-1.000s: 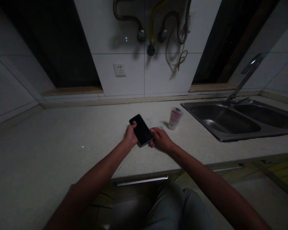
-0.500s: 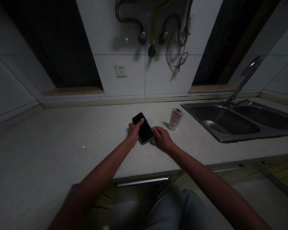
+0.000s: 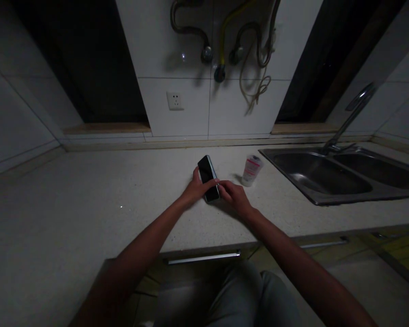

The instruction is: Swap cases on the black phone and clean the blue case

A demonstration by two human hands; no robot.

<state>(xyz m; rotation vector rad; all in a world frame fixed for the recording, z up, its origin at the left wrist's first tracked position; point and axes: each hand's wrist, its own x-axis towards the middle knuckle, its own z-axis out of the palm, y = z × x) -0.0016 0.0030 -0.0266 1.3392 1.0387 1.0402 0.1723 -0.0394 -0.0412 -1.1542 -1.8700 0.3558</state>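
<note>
Dim kitchen, seen from above: a pale speckled counter (image 3: 88, 190) runs across the middle of the frame, backed by white wall tiles carrying a socket (image 3: 175, 100) and a bundle of hoses (image 3: 240, 41) at upper centre. At centre frame the phone (image 3: 208, 177) stands tilted on its lower end on the counter, screen dark and turned toward the left of the frame, its long axis rising up and slightly leftward in the picture. The left hand (image 3: 196, 190) lies to the phone's left, its grip closed around the lower half with fingers across the screen side. The right hand (image 3: 234, 196) lies to the lower right, fingertips meeting the phone's lower edge; how firmly it holds cannot be told. Both forearms reach in from the bottom of the frame and converge on the phone, wrists low above the counter. Just right of the hands, apart from them, stands a small white tube (image 3: 251, 170). At right sit a steel double sink (image 3: 330, 175) and its tap (image 3: 352, 113).
</note>
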